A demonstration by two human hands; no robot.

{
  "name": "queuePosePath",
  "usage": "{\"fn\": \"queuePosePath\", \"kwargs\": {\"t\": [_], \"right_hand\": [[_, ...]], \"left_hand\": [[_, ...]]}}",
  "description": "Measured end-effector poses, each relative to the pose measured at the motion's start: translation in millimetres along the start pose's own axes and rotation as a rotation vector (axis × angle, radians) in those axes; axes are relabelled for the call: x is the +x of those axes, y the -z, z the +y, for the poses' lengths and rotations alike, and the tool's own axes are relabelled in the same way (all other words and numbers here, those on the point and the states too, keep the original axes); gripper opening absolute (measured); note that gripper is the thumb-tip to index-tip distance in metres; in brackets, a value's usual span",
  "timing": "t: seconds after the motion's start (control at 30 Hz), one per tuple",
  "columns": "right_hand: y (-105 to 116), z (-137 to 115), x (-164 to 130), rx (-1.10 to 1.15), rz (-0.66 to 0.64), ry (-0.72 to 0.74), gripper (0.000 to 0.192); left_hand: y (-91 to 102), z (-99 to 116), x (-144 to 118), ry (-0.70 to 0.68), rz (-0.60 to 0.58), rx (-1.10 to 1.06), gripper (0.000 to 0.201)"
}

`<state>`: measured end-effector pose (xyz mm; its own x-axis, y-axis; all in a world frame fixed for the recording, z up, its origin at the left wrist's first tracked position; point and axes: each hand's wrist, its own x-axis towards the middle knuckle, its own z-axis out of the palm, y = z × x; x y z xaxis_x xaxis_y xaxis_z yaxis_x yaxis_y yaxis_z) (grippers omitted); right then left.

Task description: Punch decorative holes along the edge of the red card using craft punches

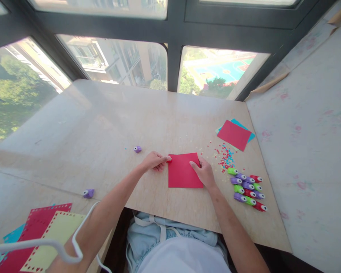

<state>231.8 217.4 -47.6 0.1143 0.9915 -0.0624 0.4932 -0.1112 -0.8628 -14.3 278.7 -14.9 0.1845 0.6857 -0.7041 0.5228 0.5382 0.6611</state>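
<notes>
A plain red sheet of paper lies in front of me on the ledge. At its upper left corner, my left hand is closed on a small red craft punch, mostly hidden by the thumb. My right hand pinches the sheet's right edge, thumb on top and fingers beneath. Left of my left hand sits a purple craft punch. Red, blue and pale punched-out bits are scattered beyond my right hand.
Several purple, green and red punches stand in rows at the right. Behind them lie red and blue sheets. Another purple punch is at left, near sheets with punched edges. A white cable crosses by my left forearm. Windows border the back.
</notes>
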Motion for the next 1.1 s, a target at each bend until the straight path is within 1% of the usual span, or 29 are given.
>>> {"fn": "queuePosePath", "kwargs": {"t": [0.13, 0.3, 0.47, 0.53, 0.57, 0.6, 0.67, 0.73, 0.77, 0.8, 0.87, 0.9, 0.93, 1.0, 1.03, 1.1], "right_hand": [[0, 0, 0, 0.022, 0.013, 0.013, 0.027], [0, 2, -1, 0.104, 0.033, 0.002, 0.028], [1, 1, -3, 0.095, 0.066, 0.02, 0.028], [1, 1, -4, 0.095, 0.076, 0.034, 0.028], [1, 1, -4, 0.1, 0.08, 0.039, 0.028], [1, 2, -4, 0.106, 0.083, 0.042, 0.028], [0, 4, -5, 0.113, 0.094, 0.045, 0.029], [-1, 5, -6, 0.114, 0.113, 0.051, 0.028], [-2, 6, -6, 0.11, 0.127, 0.058, 0.028], [-2, 6, -6, 0.105, 0.142, 0.066, 0.027], [-2, 6, -7, 0.101, 0.171, 0.08, 0.026], [-2, 7, -8, 0.101, 0.182, 0.086, 0.026], [-2, 7, -9, 0.104, 0.19, 0.091, 0.026], [-2, 7, -10, 0.109, 0.199, 0.099, 0.026], [-2, 7, -10, 0.109, 0.203, 0.104, 0.026], [-2, 8, -11, 0.105, 0.212, 0.11, 0.026]], "left_hand": [[1.2, -4, 0, -0.046, -0.007, -0.028, 0.052], [0.4, -14, -1, -0.182, 0.063, -0.126, 0.047], [0.2, -19, 0, -0.225, 0.084, -0.122, 0.047], [-1.7, -23, 0, -0.265, 0.105, -0.138, 0.049], [-3.6, -26, 0, -0.3, 0.132, -0.156, 0.049], [-6.4, -29, -1, -0.348, 0.186, -0.174, 0.049], [-14.1, -38, -3, -0.477, 0.378, -0.188, 0.046], [-22.7, -45, -4, -0.634, 0.611, -0.135, 0.039], [-26.5, -48, -4, -0.708, 0.683, -0.073, 0.035], [-29.5, -50, -4, -0.772, 0.734, 0.014, 0.035], [-33.0, -51, -2, -0.855, 0.769, 0.232, 0.047], [-33.7, -51, -1, -0.874, 0.776, 0.34, 0.05], [-33.8, -51, 0, -0.882, 0.779, 0.431, 0.048], [-33.4, -50, 3, -0.873, 0.765, 0.542, 0.037], [-33.1, -49, 4, -0.862, 0.757, 0.556, 0.03], [-32.6, -49, 6, -0.838, 0.739, 0.505, 0.02]]}}
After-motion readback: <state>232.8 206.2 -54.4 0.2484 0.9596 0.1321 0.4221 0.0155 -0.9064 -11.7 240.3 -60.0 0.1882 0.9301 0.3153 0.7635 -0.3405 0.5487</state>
